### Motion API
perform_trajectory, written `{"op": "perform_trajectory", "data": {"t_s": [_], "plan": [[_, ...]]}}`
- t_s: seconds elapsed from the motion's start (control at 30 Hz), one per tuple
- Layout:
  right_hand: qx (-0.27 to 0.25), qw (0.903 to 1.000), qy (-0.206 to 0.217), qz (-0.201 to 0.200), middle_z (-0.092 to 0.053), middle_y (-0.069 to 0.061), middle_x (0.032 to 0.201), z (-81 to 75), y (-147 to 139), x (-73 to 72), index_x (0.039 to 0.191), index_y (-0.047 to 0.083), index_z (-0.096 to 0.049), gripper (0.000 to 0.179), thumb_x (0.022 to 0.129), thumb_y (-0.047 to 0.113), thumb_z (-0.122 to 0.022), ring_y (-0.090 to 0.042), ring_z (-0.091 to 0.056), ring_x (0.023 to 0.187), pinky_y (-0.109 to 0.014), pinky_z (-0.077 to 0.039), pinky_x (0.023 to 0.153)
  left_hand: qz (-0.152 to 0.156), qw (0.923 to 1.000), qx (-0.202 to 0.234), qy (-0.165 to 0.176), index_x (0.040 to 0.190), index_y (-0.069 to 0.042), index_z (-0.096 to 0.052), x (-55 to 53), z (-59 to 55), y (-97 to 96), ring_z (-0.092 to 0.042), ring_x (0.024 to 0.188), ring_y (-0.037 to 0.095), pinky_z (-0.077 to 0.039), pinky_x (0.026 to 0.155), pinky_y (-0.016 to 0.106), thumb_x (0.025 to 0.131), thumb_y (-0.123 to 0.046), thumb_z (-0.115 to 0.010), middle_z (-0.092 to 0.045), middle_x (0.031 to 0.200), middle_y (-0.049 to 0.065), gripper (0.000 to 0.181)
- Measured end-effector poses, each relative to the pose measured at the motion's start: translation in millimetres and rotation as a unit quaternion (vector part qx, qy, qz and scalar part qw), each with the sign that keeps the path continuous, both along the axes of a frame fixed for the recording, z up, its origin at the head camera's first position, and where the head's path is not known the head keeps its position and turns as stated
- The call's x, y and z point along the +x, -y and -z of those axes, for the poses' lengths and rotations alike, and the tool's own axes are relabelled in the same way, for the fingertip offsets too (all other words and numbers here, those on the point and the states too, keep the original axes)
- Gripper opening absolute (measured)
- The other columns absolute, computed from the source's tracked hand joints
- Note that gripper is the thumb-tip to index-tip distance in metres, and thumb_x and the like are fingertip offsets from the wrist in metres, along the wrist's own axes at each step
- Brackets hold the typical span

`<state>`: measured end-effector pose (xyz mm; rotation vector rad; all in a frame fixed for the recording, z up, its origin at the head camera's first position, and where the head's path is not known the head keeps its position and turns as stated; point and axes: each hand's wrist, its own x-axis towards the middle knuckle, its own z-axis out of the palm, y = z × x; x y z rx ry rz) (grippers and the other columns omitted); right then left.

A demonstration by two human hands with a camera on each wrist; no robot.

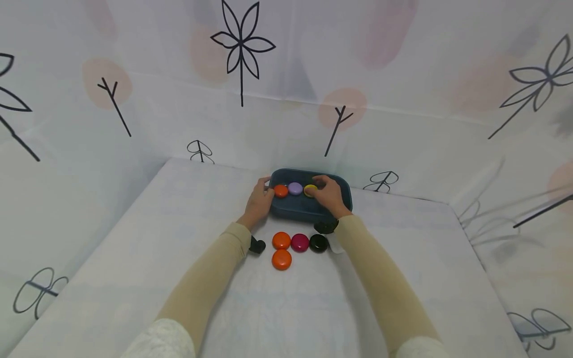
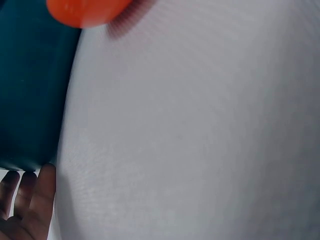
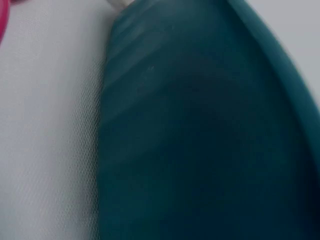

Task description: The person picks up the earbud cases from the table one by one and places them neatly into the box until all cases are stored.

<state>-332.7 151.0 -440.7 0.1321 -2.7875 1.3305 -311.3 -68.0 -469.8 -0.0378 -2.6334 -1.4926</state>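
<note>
A dark teal tray (image 1: 297, 212) holds an orange disc (image 1: 281, 191), a lilac disc (image 1: 295, 188) and a yellow disc (image 1: 309, 190) in a row. My left hand (image 1: 258, 203) grips the tray's left end, thumb at the rim. In the left wrist view its fingertips (image 2: 46, 175) meet the tray's outer wall. Reaching over the tray's right half, my right hand (image 1: 330, 195) pinches the yellow disc, its thumb overlapping the disc's right edge. The right wrist view is filled by the tray's side (image 3: 165, 125); the right fingers are out of that view.
In front of the tray lie an orange disc (image 1: 281, 240), a second orange disc (image 1: 281, 259), a crimson disc (image 1: 300, 242) and a black disc (image 1: 319, 243). Wrist camera gear sits under both wrists. A patterned cloth wall (image 1: 286, 124) rises right behind the tray.
</note>
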Motion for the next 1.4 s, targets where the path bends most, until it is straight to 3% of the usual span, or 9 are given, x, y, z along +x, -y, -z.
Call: {"op": "perform_trajectory", "data": {"t_s": [0.33,0.73,1.13,1.4], "plan": [[0.037,0.9987,0.033,0.012,-0.05,-0.012,0.122,4.9,3,-7.5,0.117,0.011,-0.052,0.051,0.073,0.033,-0.066,-0.027,-0.044,0.109,-0.042,-0.035,0.094,-0.001,1.0,0.001,-0.007,0.131,-0.021,-0.033,-1.3,1.2,1.3,-0.048,0.106,0.02,-0.037,0.092,0.039,0.083,-0.029,-0.037,-0.048,0.123,0.007,0.048],[0.076,0.9968,0.024,0.005,-0.054,-0.013,0.116,9.4,3,-12.4,0.113,0.008,-0.055,0.046,0.073,0.026,-0.066,-0.027,-0.048,0.099,-0.041,-0.039,0.089,-0.002,1.0,0.001,-0.004,0.131,-0.019,-0.032,-1.0,1.4,1.2,-0.048,0.106,0.02,-0.037,0.092,0.038,0.083,-0.029,-0.036,-0.047,0.123,0.006,0.049],[0.101,0.9943,0.033,-0.004,-0.053,-0.013,0.117,12.6,3,-15.3,0.113,0.008,-0.055,0.038,0.077,0.019,-0.063,-0.027,-0.047,0.103,-0.04,-0.036,0.093,-0.005,1.0,-0.003,-0.001,0.131,-0.021,-0.033,-1.1,0.0,0.2,-0.049,0.104,0.021,-0.038,0.092,0.039,0.084,-0.028,-0.037,-0.047,0.122,0.007,0.048],[0.116,0.9927,0.029,-0.01,-0.053,-0.012,0.119,14.0,3,-17.4,0.113,0.008,-0.055,0.039,0.078,0.022,-0.063,-0.026,-0.047,0.104,-0.039,-0.036,0.094,-0.004,1.0,-0.003,-0.005,0.13,-0.021,-0.033,-2.8,2.6,0.3,-0.049,0.103,0.02,-0.039,0.09,0.038,0.084,-0.029,-0.036,-0.048,0.121,0.006,0.048]]}}
